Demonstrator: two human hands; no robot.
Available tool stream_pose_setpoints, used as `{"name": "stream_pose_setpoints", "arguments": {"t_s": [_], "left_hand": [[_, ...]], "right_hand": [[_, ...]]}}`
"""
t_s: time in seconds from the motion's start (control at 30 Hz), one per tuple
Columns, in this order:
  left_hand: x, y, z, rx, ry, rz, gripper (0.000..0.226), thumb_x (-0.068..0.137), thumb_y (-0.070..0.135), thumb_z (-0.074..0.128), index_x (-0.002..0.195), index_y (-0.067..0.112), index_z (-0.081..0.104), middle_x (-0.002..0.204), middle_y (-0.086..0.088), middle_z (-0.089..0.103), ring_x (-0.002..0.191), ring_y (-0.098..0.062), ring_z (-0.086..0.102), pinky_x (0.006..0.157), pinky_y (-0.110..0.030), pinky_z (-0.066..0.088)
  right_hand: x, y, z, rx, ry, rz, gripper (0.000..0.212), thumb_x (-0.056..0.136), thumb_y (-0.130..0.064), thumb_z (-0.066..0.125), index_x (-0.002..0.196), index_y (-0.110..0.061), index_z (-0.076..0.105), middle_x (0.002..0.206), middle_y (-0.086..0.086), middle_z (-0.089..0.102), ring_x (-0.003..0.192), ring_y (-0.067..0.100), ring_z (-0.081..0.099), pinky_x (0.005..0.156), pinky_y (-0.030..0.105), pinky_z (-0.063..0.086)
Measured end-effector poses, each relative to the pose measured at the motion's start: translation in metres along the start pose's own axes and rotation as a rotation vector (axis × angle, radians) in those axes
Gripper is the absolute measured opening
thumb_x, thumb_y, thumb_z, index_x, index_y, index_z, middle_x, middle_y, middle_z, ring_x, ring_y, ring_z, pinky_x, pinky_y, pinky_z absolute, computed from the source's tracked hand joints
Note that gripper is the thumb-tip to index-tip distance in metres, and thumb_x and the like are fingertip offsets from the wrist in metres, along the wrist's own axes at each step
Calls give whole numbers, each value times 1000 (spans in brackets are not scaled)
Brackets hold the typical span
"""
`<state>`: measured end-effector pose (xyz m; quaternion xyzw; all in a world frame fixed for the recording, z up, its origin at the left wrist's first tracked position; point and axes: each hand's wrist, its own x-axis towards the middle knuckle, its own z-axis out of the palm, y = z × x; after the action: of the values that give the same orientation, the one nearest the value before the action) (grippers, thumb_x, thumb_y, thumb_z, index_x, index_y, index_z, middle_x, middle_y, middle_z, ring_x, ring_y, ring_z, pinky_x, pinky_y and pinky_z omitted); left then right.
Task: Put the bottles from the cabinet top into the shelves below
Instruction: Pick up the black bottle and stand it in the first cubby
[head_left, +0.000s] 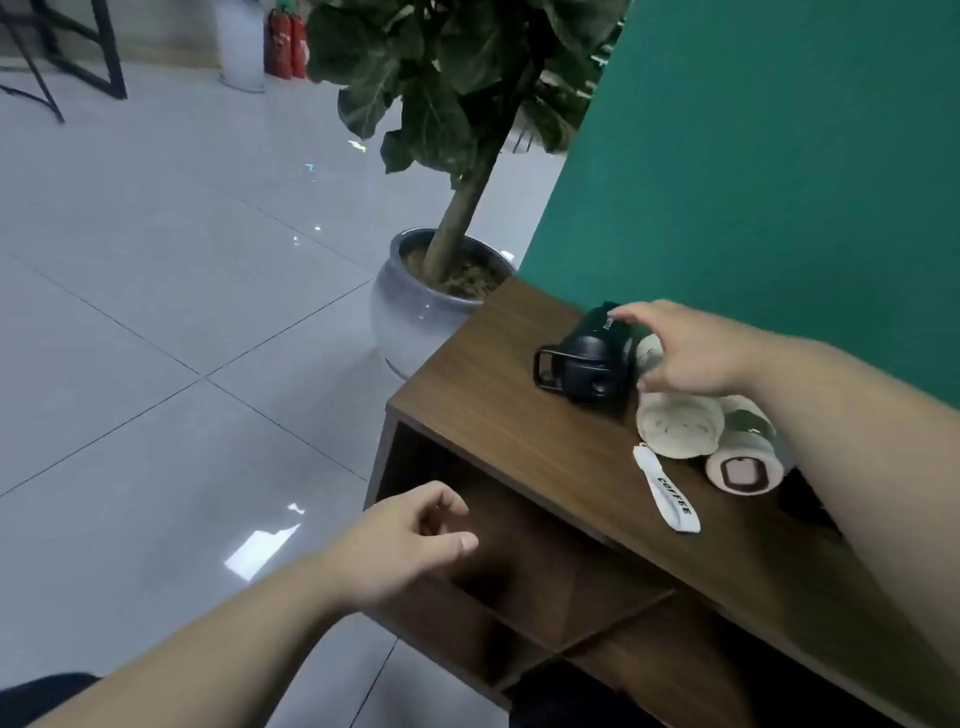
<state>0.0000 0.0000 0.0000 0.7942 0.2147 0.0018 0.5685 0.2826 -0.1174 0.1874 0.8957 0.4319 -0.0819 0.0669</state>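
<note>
Left hand, loosely curled, empty, before shelves; right hand at 2 o'clock, spread over black bottle, grip uncertain; cream bottles adjoining.

Office-like room: grey tiled floor, fire extinguishers and potted plant beyond both hands

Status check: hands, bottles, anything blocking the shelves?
Right hand open over black bottle; left hand empty by shelf opening. Bottles on cabinet top. Shelves unobstructed.
</note>
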Motion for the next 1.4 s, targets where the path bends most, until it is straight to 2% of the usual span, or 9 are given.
{"name": "stream_pose_setpoints", "arguments": {"t_s": [0.27,0.47,0.53,0.6,0.73,0.93,1.03,1.2,1.4], "left_hand": [[14,-12,-6,143,5,8,23,92,52,68,109,39,59,93,9,65,79,-3,59,77,-24,50],[19,-13,-11,150,9,8,19,92,53,67,101,37,62,94,9,62,81,-3,59,75,-19,48],[22,-16,-13,174,-5,0,20,91,55,66,99,36,63,97,10,63,86,-4,62,81,-24,51],[22,-18,-14,200,-14,-8,21,92,55,65,99,35,64,99,12,63,90,-4,62,84,-27,52],[20,-18,-19,269,35,10,17,97,48,62,104,32,64,103,14,61,92,-1,58,72,-15,40],[5,-17,-35,285,88,8,17,99,45,62,109,32,64,97,15,61,86,-1,55,71,-15,40],[-2,-18,-40,300,52,17,23,96,42,69,116,34,60,101,15,60,87,-3,55,73,-15,43],[-6,-24,-39,333,-106,-5,22,74,35,76,68,52,64,85,12,64,90,-21,62,92,-43,59],[16,-63,-15,474,-263,-41,41,75,35,83,113,35,68,113,9,75,108,-19,69,97,-42,59]], "right_hand": [[71,9,15,-425,-121,-140,106,72,-21,81,158,-39,22,165,2,25,153,25,20,123,43,26],[79,3,20,-455,-152,-198,99,62,-32,91,145,-39,37,164,-8,30,158,24,12,125,55,14],[73,-2,24,-364,-104,-250,88,56,-34,91,129,-42,44,143,-14,52,148,23,37,117,51,33],[63,-12,29,-344,-24,-333,76,55,-39,88,119,-44,47,117,-20,59,121,16,58,91,37,48],[33,-48,37,-358,104,-456,52,56,-47,77,97,-42,46,95,-20,53,97,16,60,73,31,45],[-39,-115,40,76,267,-506,47,59,-54,78,97,-45,50,97,-21,59,97,9,62,69,30,50],[-82,-141,53,380,288,-468,59,59,-53,83,109,-45,53,112,-23,61,109,5,60,82,33,53],[-130,-156,113,759,236,-439,83,57,-30,96,115,-66,49,122,-34,62,115,-6,61,94,24,52],[-114,-152,194,880,103,-155,80,43,-52,91,100,-80,41,113,-48,56,102,-16,61,85,22,56]]}}
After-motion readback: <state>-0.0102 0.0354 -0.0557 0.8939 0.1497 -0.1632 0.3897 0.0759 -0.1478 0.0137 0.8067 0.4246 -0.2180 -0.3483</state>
